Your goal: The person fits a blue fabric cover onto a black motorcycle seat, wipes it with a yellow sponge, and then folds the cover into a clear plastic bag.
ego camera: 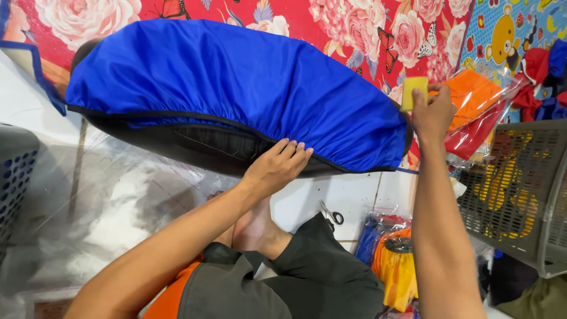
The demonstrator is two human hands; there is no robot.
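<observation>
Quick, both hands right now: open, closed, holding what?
Left hand: open, fingers flat against the lower edge of the blue cover.
Right hand: closed, holding a yellow block.

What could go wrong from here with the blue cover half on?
1. The left hand presses only one spot of the blue cover; its elastic hem could slip back off the black seat.
2. The right hand pinches a small yellow block at the cover's end; that grip looks easy to lose.
3. Scissors lie on the floor near the foot.
</observation>
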